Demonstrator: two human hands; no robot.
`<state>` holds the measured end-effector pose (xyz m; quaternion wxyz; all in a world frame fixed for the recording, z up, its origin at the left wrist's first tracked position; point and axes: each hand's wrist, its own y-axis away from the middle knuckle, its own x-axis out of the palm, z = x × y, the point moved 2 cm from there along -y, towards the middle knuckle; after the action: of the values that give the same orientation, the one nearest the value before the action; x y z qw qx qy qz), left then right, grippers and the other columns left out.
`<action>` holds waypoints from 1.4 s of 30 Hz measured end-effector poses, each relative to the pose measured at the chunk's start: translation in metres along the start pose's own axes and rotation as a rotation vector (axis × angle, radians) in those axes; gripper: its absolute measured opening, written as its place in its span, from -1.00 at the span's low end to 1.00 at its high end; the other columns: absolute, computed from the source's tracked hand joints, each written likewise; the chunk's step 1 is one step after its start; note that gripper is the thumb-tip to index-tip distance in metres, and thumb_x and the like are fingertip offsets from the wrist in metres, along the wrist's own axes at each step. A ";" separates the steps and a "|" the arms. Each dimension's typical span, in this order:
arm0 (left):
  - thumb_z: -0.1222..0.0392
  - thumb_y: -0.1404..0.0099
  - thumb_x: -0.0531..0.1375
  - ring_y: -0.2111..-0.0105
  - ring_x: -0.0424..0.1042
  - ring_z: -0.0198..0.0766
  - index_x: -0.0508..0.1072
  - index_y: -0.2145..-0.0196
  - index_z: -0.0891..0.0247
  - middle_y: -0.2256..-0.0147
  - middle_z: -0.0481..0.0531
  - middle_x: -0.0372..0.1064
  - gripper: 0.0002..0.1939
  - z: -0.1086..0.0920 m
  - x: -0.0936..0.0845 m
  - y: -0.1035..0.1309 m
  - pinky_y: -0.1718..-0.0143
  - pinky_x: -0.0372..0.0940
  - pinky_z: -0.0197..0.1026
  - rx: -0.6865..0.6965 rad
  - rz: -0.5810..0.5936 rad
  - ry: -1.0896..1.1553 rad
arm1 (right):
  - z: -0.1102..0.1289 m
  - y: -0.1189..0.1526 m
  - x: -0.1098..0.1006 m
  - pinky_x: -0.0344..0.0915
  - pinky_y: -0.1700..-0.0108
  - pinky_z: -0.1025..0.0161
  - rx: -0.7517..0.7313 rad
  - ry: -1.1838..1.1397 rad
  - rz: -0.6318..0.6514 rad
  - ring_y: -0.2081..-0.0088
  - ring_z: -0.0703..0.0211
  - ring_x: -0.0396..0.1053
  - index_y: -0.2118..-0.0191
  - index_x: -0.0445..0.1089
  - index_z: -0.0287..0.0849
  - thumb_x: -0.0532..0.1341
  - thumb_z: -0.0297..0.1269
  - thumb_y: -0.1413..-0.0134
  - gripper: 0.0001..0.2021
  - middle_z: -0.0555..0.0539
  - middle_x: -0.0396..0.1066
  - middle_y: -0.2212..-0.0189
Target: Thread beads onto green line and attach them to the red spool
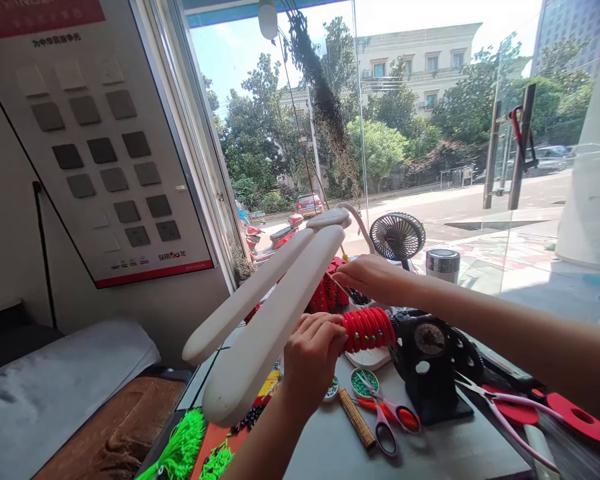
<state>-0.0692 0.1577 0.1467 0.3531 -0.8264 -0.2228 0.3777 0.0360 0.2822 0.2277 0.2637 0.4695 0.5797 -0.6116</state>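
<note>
A red cord coil (369, 331), dotted with small green, blue and yellow beads, is wound round the shaft of a black hand-cranked winder (427, 363). My left hand (311, 350) is closed round the coil's left end, its fingers curled over it. Above and behind the coil is my right hand (367, 277), its fingers held together and pointing left. A thin line shows by those fingertips, but what they pinch is too small to make out. Below the coil lie a dish of green beads (365, 382), scissors (386, 427) with pink handles and a ribbed brown stick (356, 419).
A white two-armed lamp (280, 320) reaches across in front of my left arm. Pink-handled pliers (500, 400) lie at the right. Behind stand a black fan (397, 237) and a lidded jar (443, 265). Bright green strands (180, 443) lie at the lower left.
</note>
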 end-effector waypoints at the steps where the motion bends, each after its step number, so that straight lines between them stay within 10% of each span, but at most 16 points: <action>1: 0.26 -0.18 0.12 0.24 0.40 -0.13 0.52 0.42 0.09 0.31 0.03 0.51 -0.83 -0.002 0.001 -0.001 0.08 0.09 -0.11 -0.013 -0.007 -0.001 | 0.002 0.003 -0.001 -0.09 0.50 0.28 -0.004 -0.032 -0.003 0.59 0.33 -0.02 0.57 0.24 -0.19 -0.11 -0.18 -0.28 -0.57 0.08 0.09 0.67; 15: 0.26 -0.21 0.12 0.25 0.40 -0.23 0.39 0.44 0.19 0.28 0.02 0.43 -0.91 -0.020 0.021 0.020 0.25 0.26 -0.21 -0.176 -0.208 0.295 | 0.045 0.062 -0.008 -0.04 0.52 0.36 0.063 -0.417 -0.028 0.57 0.36 0.01 0.56 0.06 -0.16 -0.16 -0.18 -0.28 -0.62 0.12 0.07 0.65; 23: 0.26 -0.20 0.13 0.06 0.33 -0.24 0.40 0.45 0.24 -0.01 0.08 0.32 -0.91 -0.025 0.025 0.029 0.04 0.23 -0.20 0.039 0.160 0.148 | 0.077 0.114 0.034 0.03 0.49 0.34 0.055 -0.162 -0.519 0.59 0.31 0.16 0.52 0.15 -0.15 -0.07 -0.33 -0.26 -0.70 0.05 0.23 0.62; 31: 0.36 -0.22 0.07 0.07 0.33 -0.25 0.44 0.21 0.33 0.11 0.16 0.40 -0.79 -0.031 0.028 0.013 -0.01 0.19 -0.23 0.163 0.407 0.261 | 0.087 0.109 0.016 0.06 0.45 0.31 -0.010 -0.085 -0.511 0.53 0.26 0.21 0.51 0.20 -0.15 -0.06 -0.35 -0.23 -0.72 0.02 0.30 0.55; 35: 0.32 -0.18 0.15 0.26 0.39 -0.27 0.45 0.41 0.35 0.34 0.12 0.44 -0.91 -0.022 0.031 0.018 0.18 0.27 -0.26 0.062 0.280 0.240 | 0.060 0.101 0.001 0.12 0.43 0.33 0.025 -0.300 -0.298 0.49 0.28 0.21 0.45 0.19 -0.13 -0.06 -0.23 -0.25 -0.74 0.01 0.29 0.47; 39: 0.35 -0.14 0.18 0.34 0.41 -0.27 0.44 0.49 0.34 0.43 0.10 0.43 -0.93 -0.025 0.031 0.020 0.25 0.29 -0.26 0.002 0.172 0.271 | -0.005 0.075 0.000 0.03 0.00 0.03 0.243 -0.173 -0.168 0.03 0.01 0.17 0.14 0.27 -0.16 -0.03 -0.26 -0.21 -0.79 -0.16 0.31 0.12; 42: 0.35 -0.13 0.18 0.40 0.41 -0.26 0.43 0.51 0.35 0.47 0.11 0.42 -0.92 -0.031 0.032 0.022 0.33 0.31 -0.25 0.023 0.129 0.275 | -0.032 0.058 0.010 0.09 0.07 0.06 0.199 -0.183 -0.023 0.16 -0.01 0.26 0.41 0.36 -0.15 0.10 -0.21 -0.10 -0.83 -0.09 0.39 0.36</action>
<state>-0.0226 0.1508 0.1295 0.3649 -0.8788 -0.1146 0.2853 0.0910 0.3039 0.1955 0.2606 0.4289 0.4950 -0.7093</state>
